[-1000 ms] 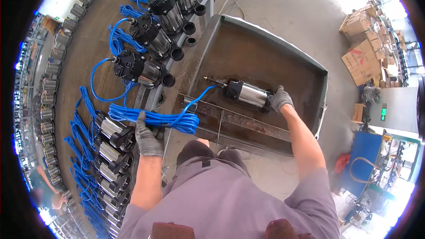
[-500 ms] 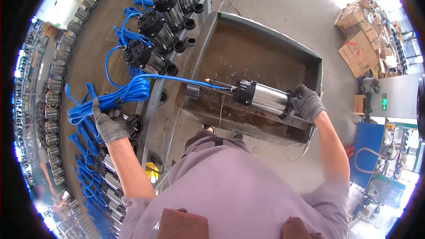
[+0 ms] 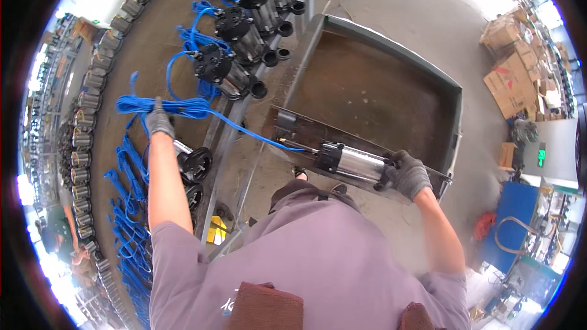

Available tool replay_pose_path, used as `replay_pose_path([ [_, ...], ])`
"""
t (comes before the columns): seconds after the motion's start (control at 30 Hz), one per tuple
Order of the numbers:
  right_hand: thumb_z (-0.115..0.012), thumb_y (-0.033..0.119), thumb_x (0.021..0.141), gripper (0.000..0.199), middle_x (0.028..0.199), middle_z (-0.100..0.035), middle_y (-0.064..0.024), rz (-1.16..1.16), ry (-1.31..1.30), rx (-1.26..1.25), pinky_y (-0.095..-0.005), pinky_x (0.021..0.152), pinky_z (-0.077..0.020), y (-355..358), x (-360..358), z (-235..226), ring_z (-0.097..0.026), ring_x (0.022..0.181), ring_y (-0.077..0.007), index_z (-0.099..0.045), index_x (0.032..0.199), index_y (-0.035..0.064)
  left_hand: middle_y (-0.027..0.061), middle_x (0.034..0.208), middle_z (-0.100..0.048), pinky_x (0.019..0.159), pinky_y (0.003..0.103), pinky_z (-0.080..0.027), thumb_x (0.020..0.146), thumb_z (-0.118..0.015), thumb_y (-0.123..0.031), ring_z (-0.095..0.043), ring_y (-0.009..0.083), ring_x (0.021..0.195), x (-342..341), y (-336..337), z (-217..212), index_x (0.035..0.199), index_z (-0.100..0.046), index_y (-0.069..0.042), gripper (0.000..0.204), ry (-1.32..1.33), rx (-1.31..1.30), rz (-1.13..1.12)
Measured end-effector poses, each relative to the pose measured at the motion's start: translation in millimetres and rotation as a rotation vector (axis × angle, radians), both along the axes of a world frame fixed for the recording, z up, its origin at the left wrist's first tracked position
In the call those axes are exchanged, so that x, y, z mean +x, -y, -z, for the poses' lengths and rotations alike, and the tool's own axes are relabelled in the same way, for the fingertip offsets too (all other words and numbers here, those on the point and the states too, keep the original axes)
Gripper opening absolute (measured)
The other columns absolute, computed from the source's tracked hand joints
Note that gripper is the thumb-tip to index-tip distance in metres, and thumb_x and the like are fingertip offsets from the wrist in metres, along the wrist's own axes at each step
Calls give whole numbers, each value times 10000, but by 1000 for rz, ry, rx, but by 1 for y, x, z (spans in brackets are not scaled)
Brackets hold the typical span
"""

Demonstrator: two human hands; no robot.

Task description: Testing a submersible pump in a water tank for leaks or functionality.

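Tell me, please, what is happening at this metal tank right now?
A person in grey gloves holds a steel pump over the near edge of the rusty metal tank. The right hand grips the pump's end, while the left hand holds its coiled blue cable out to the side. More pumps lie in a row alongside.

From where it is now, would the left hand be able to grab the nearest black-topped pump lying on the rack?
Probably yes: the left hand is near that pump with nothing between, but it grips a blue cable bundle it must drop first.

pump (image 3: 351,164) over tank (image 3: 455,122) rim, pump row (image 3: 244,30) left.
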State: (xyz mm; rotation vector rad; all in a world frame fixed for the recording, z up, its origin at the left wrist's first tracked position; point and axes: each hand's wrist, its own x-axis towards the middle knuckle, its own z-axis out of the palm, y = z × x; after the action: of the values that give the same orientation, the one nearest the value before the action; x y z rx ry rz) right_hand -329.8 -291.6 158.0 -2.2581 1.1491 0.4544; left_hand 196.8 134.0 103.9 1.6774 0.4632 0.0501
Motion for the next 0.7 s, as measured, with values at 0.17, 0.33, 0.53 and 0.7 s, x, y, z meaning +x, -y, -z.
replay_pose_path([
  [0.17, -747, 275, 852, 360, 950, -743, -208, -17, 107, -63, -475, 812, -552, -10, -2, 10, -718, 922, -397, -672, 1140, 73, 42, 918, -669, 548, 333, -540, 990, -673, -166, -648, 184, 666, -41, 2, 35, 1126, -608, -71, 178, 93, 133, 65],
  [0.33, -715, 344, 866, 380, 946, -744, -216, 44, 77, -109, -498, 811, -549, -16, -9, 9, -716, 930, -407, -679, 1160, 107, 34, 1036, -697, 831, 334, -549, 1034, -620, -161, -673, 187, 926, -162, 66, 30, 1279, -602, -58, 266, 511, 562, 1006],
  [0.53, -680, 336, 867, 372, 957, -742, -211, 13, 65, -123, -504, 819, -555, -14, -11, 12, -713, 929, -412, -680, 1172, 123, 103, 1074, -729, 900, 323, -533, 1022, -657, -217, -671, 190, 1020, -235, 155, 67, 1171, -698, -36, 238, 298, 342, 1340],
  [0.7, -711, 367, 861, 396, 988, -748, -189, -1, 79, -129, -501, 825, -554, -14, -14, 12, -715, 931, -405, -678, 1176, 130, 114, 875, -733, 783, 360, -547, 1028, -641, -328, -678, 235, 815, -222, 172, 78, 1157, -690, -3, 354, 11, 441, 1386],
])
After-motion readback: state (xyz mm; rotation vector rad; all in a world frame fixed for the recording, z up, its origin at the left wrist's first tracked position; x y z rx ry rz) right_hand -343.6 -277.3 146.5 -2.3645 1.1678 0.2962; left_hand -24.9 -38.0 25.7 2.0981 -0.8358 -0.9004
